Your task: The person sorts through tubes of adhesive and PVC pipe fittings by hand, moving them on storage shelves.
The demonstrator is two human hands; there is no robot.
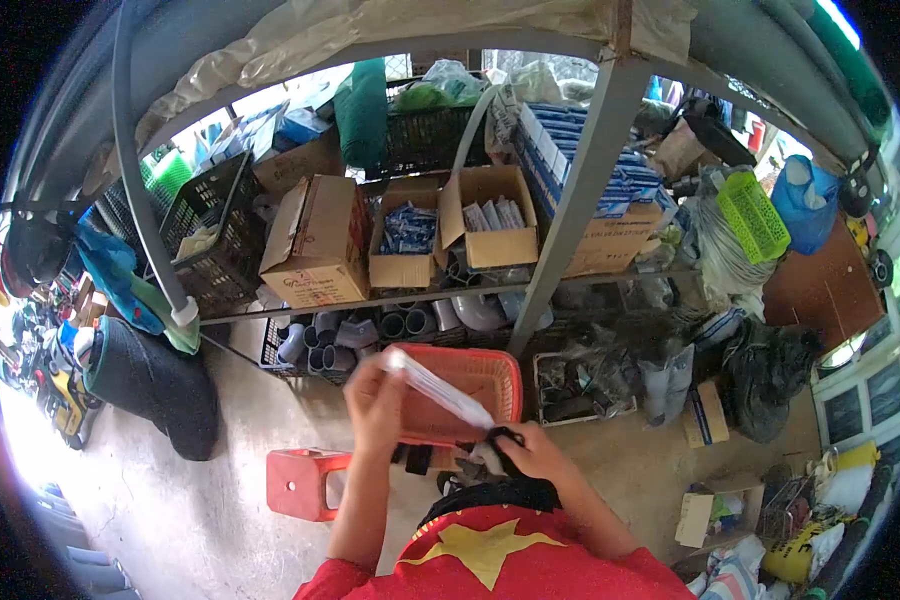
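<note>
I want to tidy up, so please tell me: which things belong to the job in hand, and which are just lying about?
In hand:
- white item, left hand holding it, right hand near its lower end
- perhaps the red basket

Apparently lying about:
- stool
- green basket
- blue bag

The left hand (374, 395) pinches a white packet (442, 390) by its ten-o'clock end; the right hand (536, 452) is at its four-o'clock end. A red basket (512, 385) sits at six.

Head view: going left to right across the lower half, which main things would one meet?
Dark cylindrical roll, red plastic stool, person's left hand, long slim white item, person's right hand, small brown cardboard box, black plastic bag.
</note>
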